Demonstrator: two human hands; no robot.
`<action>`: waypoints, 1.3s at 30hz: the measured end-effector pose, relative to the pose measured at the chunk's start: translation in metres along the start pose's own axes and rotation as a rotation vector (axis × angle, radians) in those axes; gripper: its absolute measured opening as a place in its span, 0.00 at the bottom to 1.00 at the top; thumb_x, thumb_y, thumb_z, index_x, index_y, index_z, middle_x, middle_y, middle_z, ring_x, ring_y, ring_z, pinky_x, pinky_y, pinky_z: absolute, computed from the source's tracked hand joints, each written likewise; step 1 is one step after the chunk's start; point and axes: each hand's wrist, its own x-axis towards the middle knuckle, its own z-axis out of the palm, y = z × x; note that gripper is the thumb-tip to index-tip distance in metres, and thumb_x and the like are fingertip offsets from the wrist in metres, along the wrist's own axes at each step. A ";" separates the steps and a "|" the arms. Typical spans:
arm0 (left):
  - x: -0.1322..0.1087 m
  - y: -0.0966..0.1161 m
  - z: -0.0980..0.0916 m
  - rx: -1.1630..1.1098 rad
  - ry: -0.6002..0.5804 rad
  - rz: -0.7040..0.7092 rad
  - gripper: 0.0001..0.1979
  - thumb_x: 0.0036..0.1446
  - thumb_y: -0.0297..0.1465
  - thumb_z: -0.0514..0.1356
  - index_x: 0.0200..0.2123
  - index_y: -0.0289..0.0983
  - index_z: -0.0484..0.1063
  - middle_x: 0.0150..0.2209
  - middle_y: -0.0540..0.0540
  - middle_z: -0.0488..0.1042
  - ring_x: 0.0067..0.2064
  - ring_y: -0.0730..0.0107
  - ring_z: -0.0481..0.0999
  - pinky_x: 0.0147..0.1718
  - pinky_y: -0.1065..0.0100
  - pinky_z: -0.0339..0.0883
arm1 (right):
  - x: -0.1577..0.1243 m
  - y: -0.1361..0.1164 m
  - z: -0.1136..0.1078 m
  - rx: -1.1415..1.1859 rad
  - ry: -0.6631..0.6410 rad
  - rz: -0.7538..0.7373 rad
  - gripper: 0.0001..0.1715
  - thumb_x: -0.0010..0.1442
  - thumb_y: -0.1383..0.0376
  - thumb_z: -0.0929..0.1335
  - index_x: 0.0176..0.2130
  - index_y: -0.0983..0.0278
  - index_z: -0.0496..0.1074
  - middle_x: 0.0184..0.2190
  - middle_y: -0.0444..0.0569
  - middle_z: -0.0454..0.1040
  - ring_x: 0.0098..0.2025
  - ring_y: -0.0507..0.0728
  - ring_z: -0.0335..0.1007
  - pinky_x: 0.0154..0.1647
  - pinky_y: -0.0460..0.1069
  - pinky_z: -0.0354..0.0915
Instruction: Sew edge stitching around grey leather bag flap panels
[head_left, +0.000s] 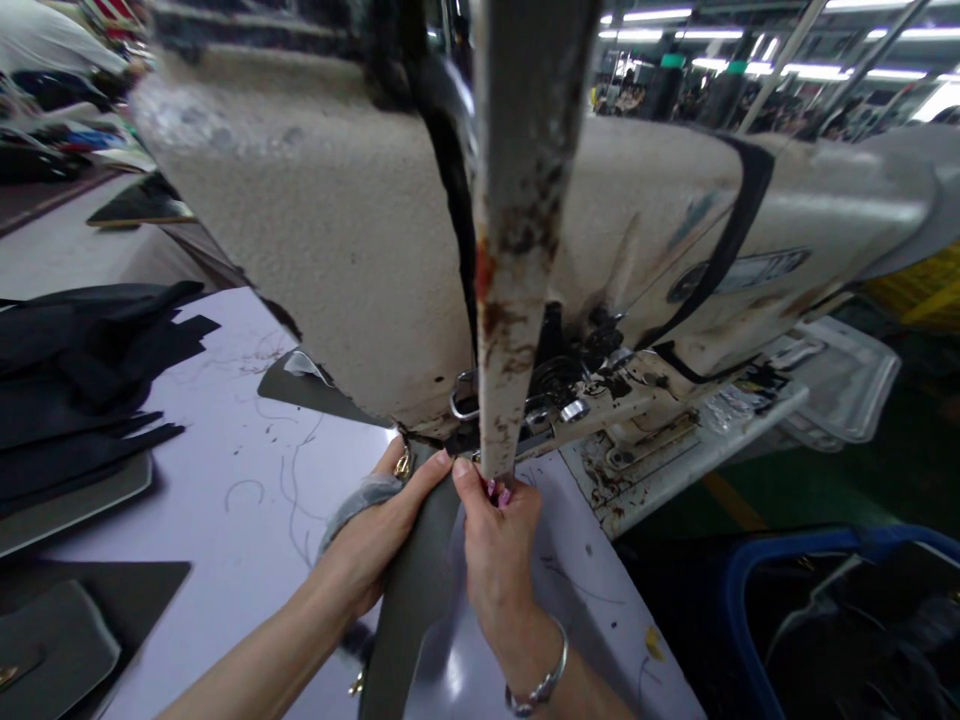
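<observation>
My left hand [367,535] curls around a smooth grey-green leather strap [415,600], its fingers [420,477] pressed together against the strap's edge. My right hand [499,555] pinches the upper end between thumb and fingers [469,482]. The strap's long axis rises from near my body and points away, its top end under the sewing machine. Above the white desk [247,480] loom a rust-stained metal bar [517,200] and the pebbled cream casting of an industrial sewing machine [315,250]; dark cut panels [75,370] lie left.
</observation>
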 end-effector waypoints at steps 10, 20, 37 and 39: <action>-0.029 -0.035 0.038 -0.170 0.094 0.074 0.27 0.56 0.41 0.68 0.59 0.53 0.70 0.49 0.50 0.82 0.40 0.71 0.83 0.38 0.74 0.77 | 0.019 -0.017 -0.035 0.068 -0.225 0.190 0.16 0.50 0.60 0.75 0.20 0.65 0.72 0.17 0.41 0.68 0.21 0.50 0.59 0.23 0.45 0.60; -0.028 -0.033 0.055 -0.312 0.157 0.053 0.23 0.58 0.36 0.67 0.57 0.51 0.71 0.42 0.53 0.82 0.33 0.76 0.80 0.38 0.75 0.77 | 0.027 -0.033 -0.044 0.009 -0.281 0.232 0.09 0.46 0.64 0.76 0.22 0.67 0.76 0.20 0.44 0.74 0.22 0.50 0.64 0.25 0.45 0.61; -0.080 -0.064 0.015 -0.136 -0.012 -0.080 0.28 0.53 0.40 0.71 0.57 0.44 0.76 0.59 0.46 0.77 0.62 0.59 0.74 0.58 0.67 0.71 | 0.025 -0.028 -0.051 -0.011 -0.394 0.288 0.14 0.48 0.59 0.77 0.21 0.66 0.75 0.20 0.44 0.70 0.22 0.50 0.61 0.23 0.45 0.58; -0.089 -0.080 -0.020 -0.002 0.080 0.086 0.28 0.50 0.45 0.71 0.53 0.39 0.79 0.56 0.42 0.79 0.58 0.52 0.77 0.55 0.63 0.75 | 0.025 -0.027 -0.051 -0.028 -0.392 0.288 0.16 0.48 0.59 0.77 0.19 0.65 0.72 0.18 0.42 0.67 0.21 0.49 0.58 0.21 0.45 0.55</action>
